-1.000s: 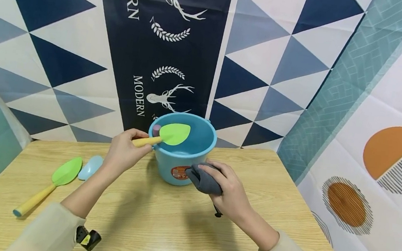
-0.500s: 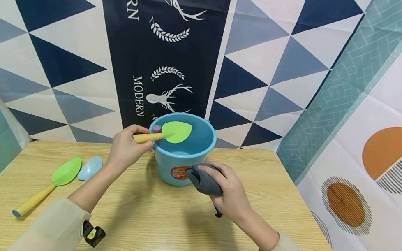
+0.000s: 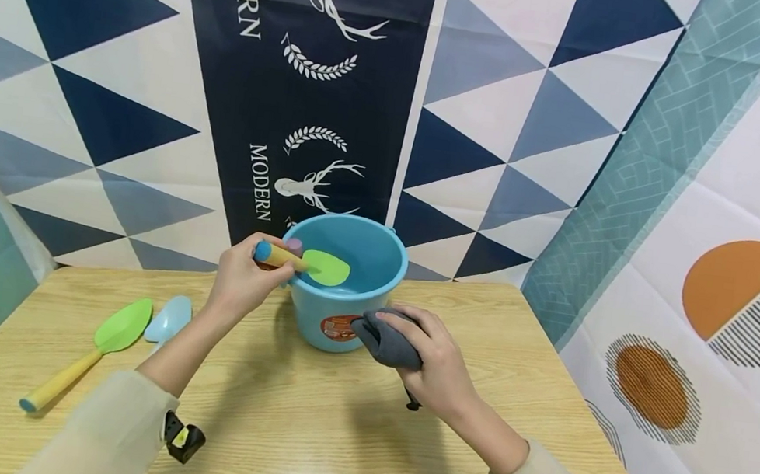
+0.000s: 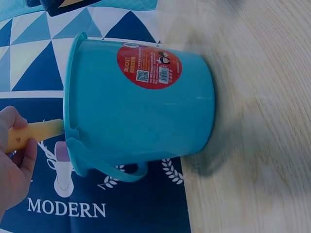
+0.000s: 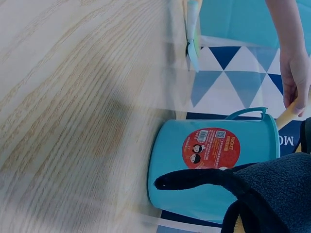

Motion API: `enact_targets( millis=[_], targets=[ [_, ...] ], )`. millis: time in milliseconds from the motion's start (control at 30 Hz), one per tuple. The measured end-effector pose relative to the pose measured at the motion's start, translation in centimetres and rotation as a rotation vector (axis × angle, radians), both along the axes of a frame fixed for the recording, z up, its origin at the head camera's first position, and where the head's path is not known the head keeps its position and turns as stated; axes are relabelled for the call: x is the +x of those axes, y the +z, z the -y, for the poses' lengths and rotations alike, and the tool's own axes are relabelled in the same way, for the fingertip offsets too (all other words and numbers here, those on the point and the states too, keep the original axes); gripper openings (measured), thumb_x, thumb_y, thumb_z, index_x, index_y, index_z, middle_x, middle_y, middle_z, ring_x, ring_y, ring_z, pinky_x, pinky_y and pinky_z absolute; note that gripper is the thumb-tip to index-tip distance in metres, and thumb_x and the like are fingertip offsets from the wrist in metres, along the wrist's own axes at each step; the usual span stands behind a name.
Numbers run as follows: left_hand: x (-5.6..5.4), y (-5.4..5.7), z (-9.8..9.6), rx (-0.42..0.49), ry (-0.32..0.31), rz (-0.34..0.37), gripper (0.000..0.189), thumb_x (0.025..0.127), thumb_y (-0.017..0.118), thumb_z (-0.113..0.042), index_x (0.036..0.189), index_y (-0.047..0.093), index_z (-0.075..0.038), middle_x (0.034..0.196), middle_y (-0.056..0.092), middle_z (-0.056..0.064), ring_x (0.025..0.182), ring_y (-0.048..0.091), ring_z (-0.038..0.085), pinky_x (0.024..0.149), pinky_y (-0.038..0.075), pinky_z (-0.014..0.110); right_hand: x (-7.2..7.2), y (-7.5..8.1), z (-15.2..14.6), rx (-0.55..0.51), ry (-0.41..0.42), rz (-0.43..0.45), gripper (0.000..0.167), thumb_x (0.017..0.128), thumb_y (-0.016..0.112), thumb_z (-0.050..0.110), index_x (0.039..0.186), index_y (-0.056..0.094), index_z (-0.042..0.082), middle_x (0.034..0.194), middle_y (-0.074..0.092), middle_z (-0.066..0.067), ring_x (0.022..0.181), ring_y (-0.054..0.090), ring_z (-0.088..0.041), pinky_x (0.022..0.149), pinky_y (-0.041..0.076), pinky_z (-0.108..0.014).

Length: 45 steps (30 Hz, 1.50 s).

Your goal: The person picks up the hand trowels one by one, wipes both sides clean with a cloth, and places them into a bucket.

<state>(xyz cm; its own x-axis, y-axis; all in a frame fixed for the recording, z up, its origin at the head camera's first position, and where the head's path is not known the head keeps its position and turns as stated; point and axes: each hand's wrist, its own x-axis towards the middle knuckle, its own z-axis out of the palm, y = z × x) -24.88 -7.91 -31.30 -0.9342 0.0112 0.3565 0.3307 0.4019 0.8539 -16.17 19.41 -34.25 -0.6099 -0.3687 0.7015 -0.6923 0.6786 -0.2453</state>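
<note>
Pinching the green trowel (image 3: 319,266) by its yellow handle (image 3: 287,258), left hand (image 3: 242,276) now tips the blade lower into the blue bucket (image 3: 304,310) near the table (image 3: 274,420)'s back edge, apparently partway in, while right hand (image 3: 435,357) still grips dark grey cloth (image 3: 388,341).

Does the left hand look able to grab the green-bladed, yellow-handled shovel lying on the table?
Probably not: the left hand holds another such shovel at the blue plastic bucket, though nothing covers the tabletop shovel.
</note>
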Motion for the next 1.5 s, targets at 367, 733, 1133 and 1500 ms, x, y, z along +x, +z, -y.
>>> enact_targets(
  millis=[367,733,1133,1500],
  targets=[
    [-0.4,0.1,-0.6,0.018,-0.025,-0.058,0.026,0.080,0.069,-0.012,0.105,0.065,-0.003,0.104,0.070,0.010,0.082,0.066,0.014,0.066,0.051,0.015,-0.1,0.1,-0.2,-0.008,-0.007,-0.004,0.056,0.071,0.073,-0.004,0.121,0.061,0.018,0.121,0.058,-0.014,0.111,0.056,-0.029,0.085,0.052,-0.046],
    [-0.7,-0.1,-0.9,-0.034,-0.015,-0.047,0.026,0.080,0.070,-0.014,0.105,0.067,-0.007,0.099,0.069,0.010,0.081,0.065,0.018,0.066,0.051,0.017,-0.1,0.1,-0.2,0.032,0.008,0.006,0.054,0.071,0.076,0.000,0.120,0.062,0.019,0.123,0.057,-0.011,0.113,0.056,-0.029,0.087,0.051,-0.045],
    [-1.2,-0.5,-1.3,-0.017,-0.006,-0.027,0.030,0.079,0.072,-0.013,0.106,0.066,-0.004,0.095,0.068,0.014,0.082,0.065,0.021,0.069,0.052,0.021,-0.1,0.0,-0.3,0.053,0.021,0.040,0.053,0.071,0.075,0.000,0.120,0.062,0.019,0.124,0.057,-0.010,0.114,0.055,-0.028,0.088,0.051,-0.045],
    [-1.6,-0.9,-1.7,0.007,0.014,0.029,0.031,0.079,0.073,-0.018,0.104,0.064,-0.003,0.095,0.067,0.015,0.086,0.063,0.023,0.075,0.052,0.028,0.0,-0.1,-0.5,0.042,0.004,0.046,0.054,0.071,0.076,0.000,0.120,0.062,0.019,0.124,0.057,-0.010,0.114,0.056,-0.028,0.088,0.051,-0.045]
  ],
)
